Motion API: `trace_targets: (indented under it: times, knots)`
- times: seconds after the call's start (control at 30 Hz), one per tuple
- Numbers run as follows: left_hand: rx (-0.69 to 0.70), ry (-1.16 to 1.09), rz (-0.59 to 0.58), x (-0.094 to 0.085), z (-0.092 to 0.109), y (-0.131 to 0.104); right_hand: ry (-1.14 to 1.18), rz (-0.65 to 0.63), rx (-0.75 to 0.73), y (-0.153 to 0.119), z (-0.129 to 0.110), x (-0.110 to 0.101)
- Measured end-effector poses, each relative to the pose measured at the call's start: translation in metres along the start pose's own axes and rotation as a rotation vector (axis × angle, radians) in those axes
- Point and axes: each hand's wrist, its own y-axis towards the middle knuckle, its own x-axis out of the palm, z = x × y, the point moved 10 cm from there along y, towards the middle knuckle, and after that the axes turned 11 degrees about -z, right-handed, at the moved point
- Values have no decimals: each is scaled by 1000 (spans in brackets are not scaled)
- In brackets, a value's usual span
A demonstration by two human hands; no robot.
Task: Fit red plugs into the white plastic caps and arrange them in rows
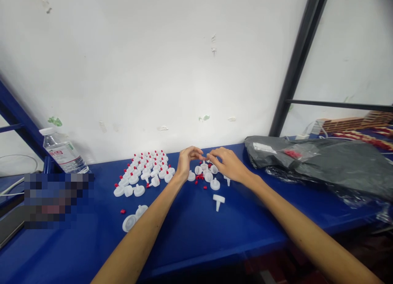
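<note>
My left hand (188, 162) and my right hand (226, 163) come together above a loose pile on the blue tabletop. Their fingers are closed, the tips nearly meeting; what they pinch is too small to make out. Just below the fingertips stands a white nozzle cap (204, 165). Around it lie more white nozzle caps and small red tip caps (199, 177). Nearer to me, one white nozzle cap (218, 200) lies with its spout toward me. To the left, several white nozzle caps with red tips (144, 166) stand in close rows.
At the left, a water bottle (66, 153) leans beside a blurred patch and a dark flat device (12, 224). Loose white caps (129, 223) and a red tip (123, 211) lie front left. A grey plastic bag (322, 157) covers the right side. A wall (172, 71) rises behind.
</note>
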Motion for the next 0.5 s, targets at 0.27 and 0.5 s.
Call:
trace_targets:
  times: [0.27,0.5]
  knots:
    - [60,1074,-24,-9,116,-29,17,-7,11,-1,-4,1]
    - [-217,1315,-67,-118,95,-107,52,2,-39,0,-28,4]
